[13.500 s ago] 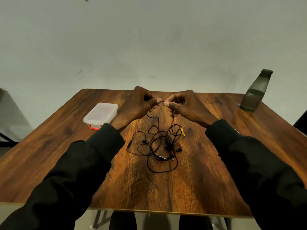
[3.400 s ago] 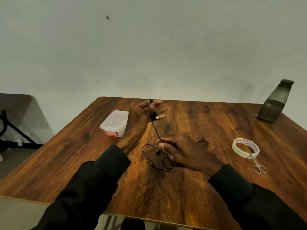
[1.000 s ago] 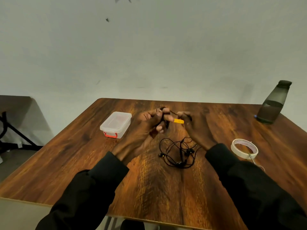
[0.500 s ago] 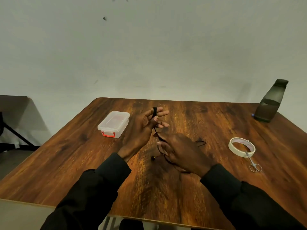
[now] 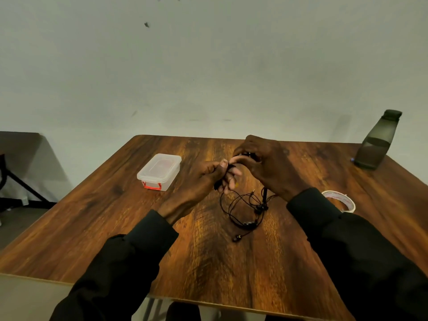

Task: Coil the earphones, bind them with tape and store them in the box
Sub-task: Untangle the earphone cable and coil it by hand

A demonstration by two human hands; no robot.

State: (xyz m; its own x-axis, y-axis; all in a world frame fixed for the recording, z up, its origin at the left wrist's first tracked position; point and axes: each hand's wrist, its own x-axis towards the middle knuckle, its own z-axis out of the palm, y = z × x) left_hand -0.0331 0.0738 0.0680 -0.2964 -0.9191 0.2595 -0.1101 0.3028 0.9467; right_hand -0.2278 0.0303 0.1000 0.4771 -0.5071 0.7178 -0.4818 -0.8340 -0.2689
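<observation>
The earphones [image 5: 243, 212] are held over the tabletop [image 5: 115, 216]: the grips of the left hand [image 5: 203, 179] and right hand [image 5: 268, 165] are clamped on the cable, with loose loops lying beneath. The pinch itself is blurred. The tape roll [image 5: 347, 201] is half hidden by the right sleeve [image 5: 324, 218]; the lidded box [image 5: 159, 171] is set leftward.

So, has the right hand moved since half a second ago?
Yes. The right hand has gone away from the person: it was nearer than the box, now level with it, meeting the left hand on the earphones.
</observation>
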